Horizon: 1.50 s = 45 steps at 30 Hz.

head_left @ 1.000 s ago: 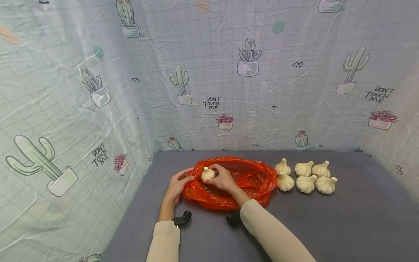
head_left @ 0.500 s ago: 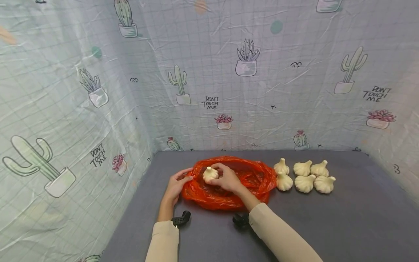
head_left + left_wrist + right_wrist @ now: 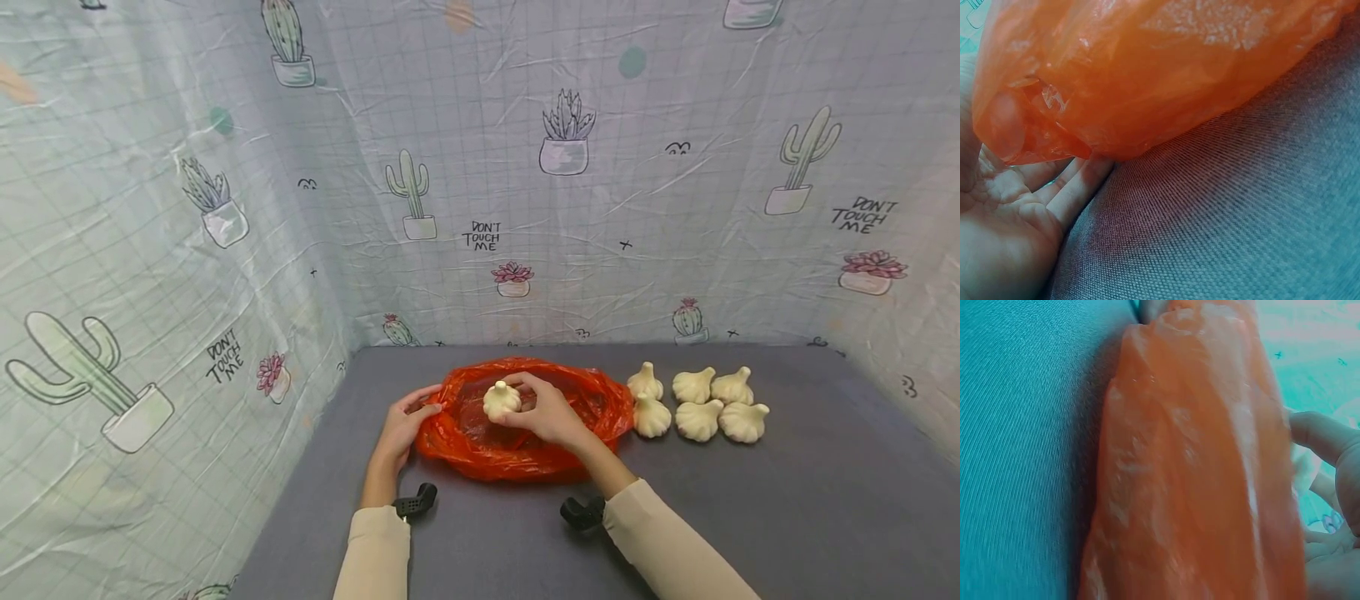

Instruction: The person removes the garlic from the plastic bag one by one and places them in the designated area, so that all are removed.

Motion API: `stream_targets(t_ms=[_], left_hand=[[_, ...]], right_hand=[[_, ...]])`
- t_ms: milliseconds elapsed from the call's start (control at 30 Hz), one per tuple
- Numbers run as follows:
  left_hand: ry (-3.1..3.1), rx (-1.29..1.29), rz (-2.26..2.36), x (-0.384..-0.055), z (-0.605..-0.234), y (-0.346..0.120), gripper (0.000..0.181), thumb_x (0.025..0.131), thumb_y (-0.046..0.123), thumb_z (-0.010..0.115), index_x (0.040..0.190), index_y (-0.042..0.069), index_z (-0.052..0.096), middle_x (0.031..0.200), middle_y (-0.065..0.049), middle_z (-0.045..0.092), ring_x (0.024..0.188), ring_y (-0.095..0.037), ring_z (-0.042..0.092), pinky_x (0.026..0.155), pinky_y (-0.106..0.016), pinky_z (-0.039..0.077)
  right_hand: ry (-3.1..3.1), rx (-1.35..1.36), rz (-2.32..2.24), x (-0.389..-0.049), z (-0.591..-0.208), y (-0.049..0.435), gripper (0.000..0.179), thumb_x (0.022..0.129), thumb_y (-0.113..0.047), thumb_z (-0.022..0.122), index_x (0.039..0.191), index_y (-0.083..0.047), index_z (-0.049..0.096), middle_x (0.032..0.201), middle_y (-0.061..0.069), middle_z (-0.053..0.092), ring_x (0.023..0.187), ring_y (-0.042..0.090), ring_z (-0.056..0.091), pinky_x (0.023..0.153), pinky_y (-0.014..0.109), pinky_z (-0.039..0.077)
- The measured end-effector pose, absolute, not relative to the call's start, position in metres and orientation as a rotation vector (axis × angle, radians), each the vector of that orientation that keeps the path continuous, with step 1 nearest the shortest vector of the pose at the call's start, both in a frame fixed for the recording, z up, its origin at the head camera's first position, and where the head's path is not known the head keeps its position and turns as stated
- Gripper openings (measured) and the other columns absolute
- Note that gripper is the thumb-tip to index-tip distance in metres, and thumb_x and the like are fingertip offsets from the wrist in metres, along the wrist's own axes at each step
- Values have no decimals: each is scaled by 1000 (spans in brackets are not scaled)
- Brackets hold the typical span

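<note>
A red plastic bag lies spread with its mouth facing up in the head view. My left hand grips its left rim, thumb over the edge and fingers along the outside. In the left wrist view the bag's orange-looking film covers part of that thumb. My right hand pinches a garlic bulb, stem up, over the bag's opening. From the right wrist, the bag's side hides most of the bulb, while the thumb and some fingers show at the right edge.
Several more garlic bulbs sit in two rows on the grey table, right of the bag, the nearest close against its rim. A cactus-print curtain closes off the back and sides. Black wrist cameras stick out from both wrists.
My right hand has moved rightward across the bag's opening, carrying the garlic bulb. My left hand stays at the left rim, and the bulbs on the table keep their places.
</note>
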<state>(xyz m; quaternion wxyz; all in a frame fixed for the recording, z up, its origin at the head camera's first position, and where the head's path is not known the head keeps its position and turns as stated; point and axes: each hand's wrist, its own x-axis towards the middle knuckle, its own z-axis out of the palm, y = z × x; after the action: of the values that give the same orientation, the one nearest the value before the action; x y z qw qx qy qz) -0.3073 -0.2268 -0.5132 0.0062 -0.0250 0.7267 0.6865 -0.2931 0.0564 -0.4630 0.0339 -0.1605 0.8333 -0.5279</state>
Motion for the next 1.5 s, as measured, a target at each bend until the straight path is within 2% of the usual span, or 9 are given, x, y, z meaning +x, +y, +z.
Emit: stream_targets(t_ms=[167, 333, 533, 733, 833, 1000, 1133, 1333, 1500], left_hand=[[2262, -76, 2147, -307, -513, -227, 37, 95, 18, 72, 132, 16, 70, 133, -12, 67, 107, -21, 67, 85, -31, 59], [2253, -88, 2149, -306, -514, -227, 37, 95, 17, 71, 132, 18, 70, 133, -11, 67, 105, -20, 68, 85, -33, 60], [2258, -94, 2148, -305, -512, -227, 35, 95, 17, 71, 130, 18, 71, 131, -11, 67, 105, -21, 68, 85, -33, 60], [2276, -74, 2134, -307, -511, -226, 38, 94, 18, 73, 132, 16, 70, 131, -12, 68, 105, -19, 67, 83, -29, 58], [2295, -67, 2121, -307, -511, -227, 40, 94, 18, 73, 133, 15, 69, 133, -12, 67, 106, -17, 66, 84, -27, 56], [2281, -79, 2133, -307, -513, -226, 40, 94, 17, 73, 133, 14, 69, 133, -13, 66, 105, -18, 66, 83, -27, 56], [2266, -74, 2148, -307, -515, -226, 38, 94, 16, 73, 132, 15, 70, 132, -13, 67, 105, -19, 67, 83, -28, 57], [2281, -65, 2152, -308, -515, -226, 38, 94, 16, 73, 132, 15, 70, 132, -12, 67, 105, -20, 67, 82, -28, 58], [2280, -81, 2147, -306, -514, -227, 37, 93, 16, 73, 130, 16, 71, 129, -11, 68, 105, -20, 67, 83, -29, 57]], right_hand=[[2548, -535, -1630, -288, -463, 73, 56, 79, -27, 89, 129, -21, 65, 117, 8, 69, 95, 19, 67, 79, 32, 57], [2562, -540, -1598, -279, -462, 89, 57, 81, -28, 88, 132, -22, 63, 129, 9, 65, 87, 15, 67, 73, 29, 55], [2528, -532, -1635, -267, -457, 106, 58, 83, -28, 87, 134, -24, 62, 132, 14, 61, 84, 19, 66, 68, 30, 54], [2473, -597, -1678, -257, -453, 121, 59, 86, -22, 83, 139, -13, 58, 135, 20, 57, 89, 21, 64, 68, 27, 54], [2429, -603, -1706, -253, -450, 128, 61, 87, -20, 82, 141, -11, 57, 134, 20, 58, 86, 20, 62, 67, 26, 53], [2432, -588, -1720, -247, -449, 138, 59, 86, -20, 83, 139, -14, 58, 131, 17, 59, 86, 19, 61, 68, 27, 53], [2435, -604, -1748, -244, -451, 148, 58, 87, -16, 82, 139, -11, 57, 130, 19, 59, 85, 20, 62, 67, 27, 54], [2459, -570, -1727, -239, -453, 163, 59, 87, -21, 82, 140, -15, 57, 135, 17, 57, 85, 18, 63, 67, 28, 53], [2466, -556, -1728, -233, -453, 176, 58, 88, -22, 81, 141, -16, 56, 138, 17, 55, 78, 15, 64, 65, 28, 52]])
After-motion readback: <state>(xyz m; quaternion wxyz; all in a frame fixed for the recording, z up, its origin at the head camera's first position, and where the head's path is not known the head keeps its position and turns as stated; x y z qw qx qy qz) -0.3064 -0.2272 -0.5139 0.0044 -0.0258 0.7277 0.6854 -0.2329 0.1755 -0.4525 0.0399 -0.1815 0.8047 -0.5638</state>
